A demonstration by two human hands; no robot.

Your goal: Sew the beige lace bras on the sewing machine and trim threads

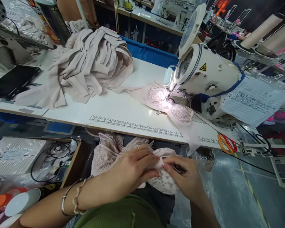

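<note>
Below the table's front edge, my left hand and my right hand both pinch a pale pink lace bra cup piece held over my lap. More lace fabric hangs to the left of my left hand. On the white table a second lace bra piece lies under the needle of the white sewing machine, lit by its lamp. My left wrist wears bangles and a finger carries a ring.
A heap of beige fabric pieces covers the table's left part. Orange-handled scissors lie at the front right edge. A paper sheet hangs on the machine. A black tablet lies far left. Boxes, cables and cups sit on the floor at left.
</note>
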